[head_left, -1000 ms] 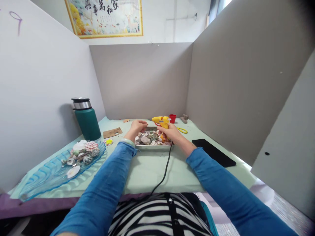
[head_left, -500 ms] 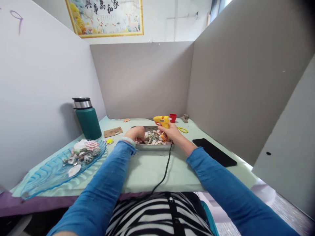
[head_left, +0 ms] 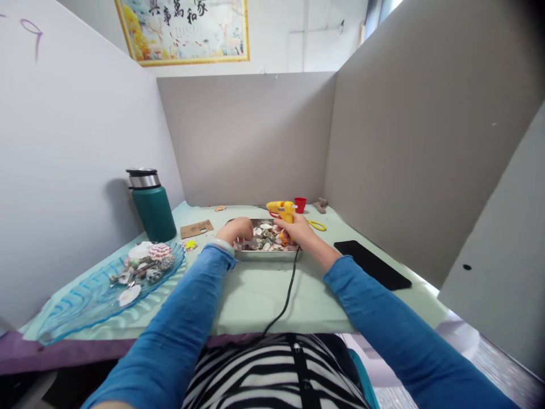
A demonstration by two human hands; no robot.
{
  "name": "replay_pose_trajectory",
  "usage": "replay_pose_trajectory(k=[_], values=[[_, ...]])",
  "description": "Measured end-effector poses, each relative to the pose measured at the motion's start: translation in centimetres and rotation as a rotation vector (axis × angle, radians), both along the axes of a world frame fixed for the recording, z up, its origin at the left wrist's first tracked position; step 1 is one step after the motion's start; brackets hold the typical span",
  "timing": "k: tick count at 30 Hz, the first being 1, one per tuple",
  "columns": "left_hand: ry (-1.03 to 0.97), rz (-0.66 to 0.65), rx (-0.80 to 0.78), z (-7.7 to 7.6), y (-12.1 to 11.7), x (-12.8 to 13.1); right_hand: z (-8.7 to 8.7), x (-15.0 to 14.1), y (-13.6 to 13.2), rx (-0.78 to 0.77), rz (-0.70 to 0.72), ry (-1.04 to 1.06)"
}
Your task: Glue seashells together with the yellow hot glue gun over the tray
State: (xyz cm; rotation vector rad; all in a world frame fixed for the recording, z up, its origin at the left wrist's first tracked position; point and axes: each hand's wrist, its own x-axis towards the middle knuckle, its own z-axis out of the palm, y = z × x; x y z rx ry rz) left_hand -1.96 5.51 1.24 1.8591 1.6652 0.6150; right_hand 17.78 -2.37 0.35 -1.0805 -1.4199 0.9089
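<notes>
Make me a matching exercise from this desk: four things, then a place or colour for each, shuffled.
Column one:
1. Glue gun
2. Insulated bottle
3. Left hand
4. Cup

Column two:
A. Red
B. Down among the shells in the metal tray
C. In the right hand
D. Teal

Pairs: 1-C, 2-D, 3-B, 4-A.

Blue sleeves, pale L-wrist band, blk & wht striped top, dk strap w/ shiny stud in front.
</notes>
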Motion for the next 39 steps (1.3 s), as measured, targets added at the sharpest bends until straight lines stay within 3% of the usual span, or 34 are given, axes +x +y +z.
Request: replay_pose_trajectory(k=[4,9,15,24,29,39], values=[[0.117,-0.016,0.088,-0.6,0.0,1.3,0.3,-0.2,-0.3,-0.011,-0.016,-0.019],[0.049,-0.031,0.104,-1.2,0.2,2.3,0.1,-0.2,-0.1,-0.007,-0.011,-0.019],[0.058,-0.093,0.028,0.0,-0.5,1.6,-0.2,-0.1,0.3,0.0,-0.019,-0.012],[-0.511,-0.301,-0.092,1.1,-2.1,0.6,-0.4,0.0,0.7,-0.002,-0.152,-0.006],[-0.595,-0.382,-0.138,1.4,-2.6,1.5,-0.5,0.1,0.8,0.049,-0.13,0.007],[-0.671,-0.421,-0.133,1.9,-3.7,2.5,0.3,-0.1,0.2,-0.012,-0.145,0.056]])
